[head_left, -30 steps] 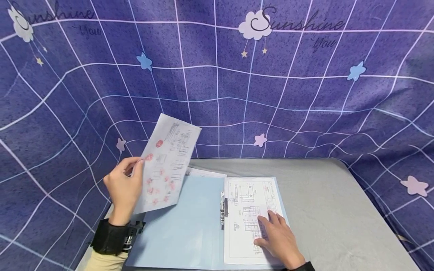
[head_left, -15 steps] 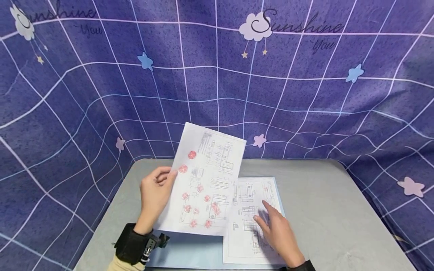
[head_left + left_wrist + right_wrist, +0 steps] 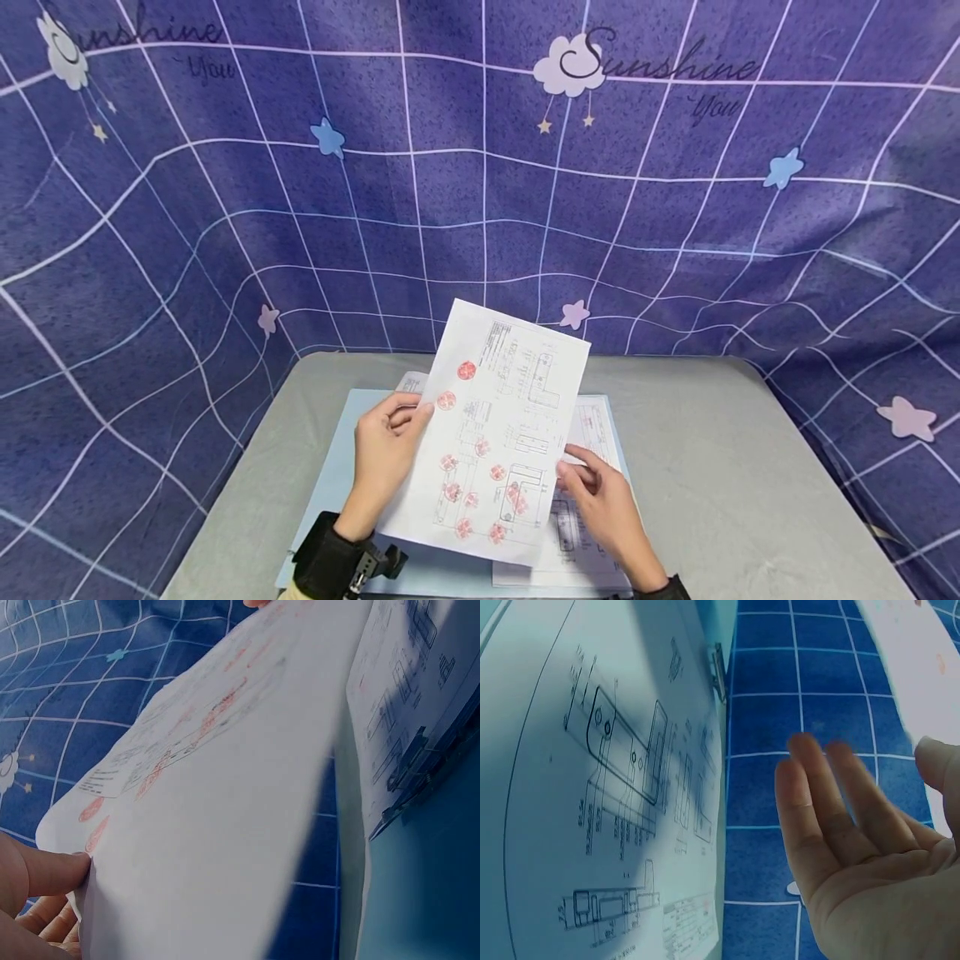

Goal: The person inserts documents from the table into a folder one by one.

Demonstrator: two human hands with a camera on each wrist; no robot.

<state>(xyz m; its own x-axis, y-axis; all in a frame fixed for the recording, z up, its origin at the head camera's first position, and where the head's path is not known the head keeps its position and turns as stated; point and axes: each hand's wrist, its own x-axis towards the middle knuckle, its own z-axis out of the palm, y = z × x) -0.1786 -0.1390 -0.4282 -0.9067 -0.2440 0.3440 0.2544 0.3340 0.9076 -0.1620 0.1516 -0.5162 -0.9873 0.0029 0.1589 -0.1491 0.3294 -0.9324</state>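
My left hand (image 3: 386, 458) pinches the left edge of a white paper sheet (image 3: 517, 400) between thumb and fingers. Line drawings and several red stamp marks show through the sheet, which is lifted and tilted over a light blue clip folder (image 3: 330, 467). At the sheet's right edge is my right hand (image 3: 607, 508), thumb (image 3: 934, 761) right at the margin and the other fingers (image 3: 840, 825) loosely extended. Below it lies a stack of technical drawings (image 3: 630, 772) on the folder's right side. The folder's metal clip (image 3: 409, 761) is hidden behind the sheet in the head view.
Another paper (image 3: 412, 382) sticks out behind the folder's far edge. A grey cloth-covered table (image 3: 735, 475) extends around the folder. Purple grid-patterned fabric (image 3: 675, 208) hangs along the back and both sides.
My left hand has carried the sheet from the left to over the folder's middle, lowering it slightly. My right hand has lifted from the drawings to the sheet's right edge.
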